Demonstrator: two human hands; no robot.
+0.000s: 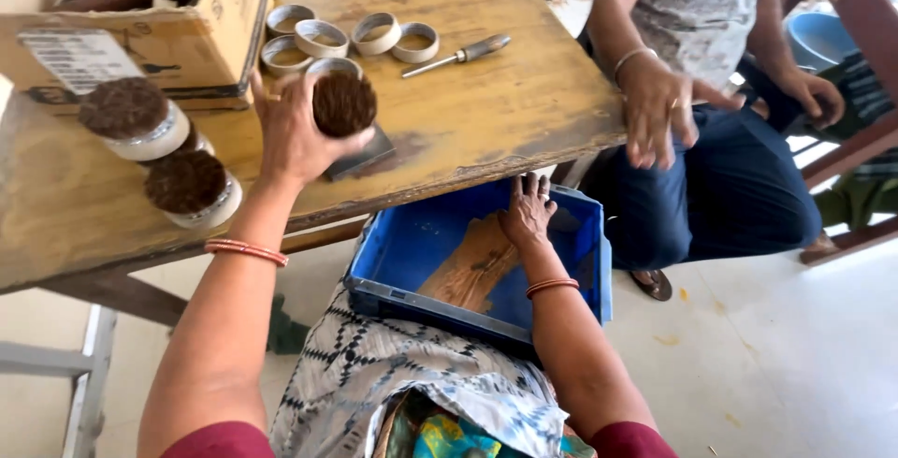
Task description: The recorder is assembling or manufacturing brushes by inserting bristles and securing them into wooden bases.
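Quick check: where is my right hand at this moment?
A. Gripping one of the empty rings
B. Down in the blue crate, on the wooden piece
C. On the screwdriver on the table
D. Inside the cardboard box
B: the right hand reaches into the blue crate below the table edge, its fingers resting on the wooden piece; the screwdriver lies untouched on the table.

A round white-rimmed container (342, 98) packed with dark brown fibre sits tilted above the worn wooden table.

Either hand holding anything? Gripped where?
Left hand holds a round ring packed with brown fibre, fingers wrapped around its rim. Right hand grips nothing; it rests inside the blue crate, beside a wooden piece.
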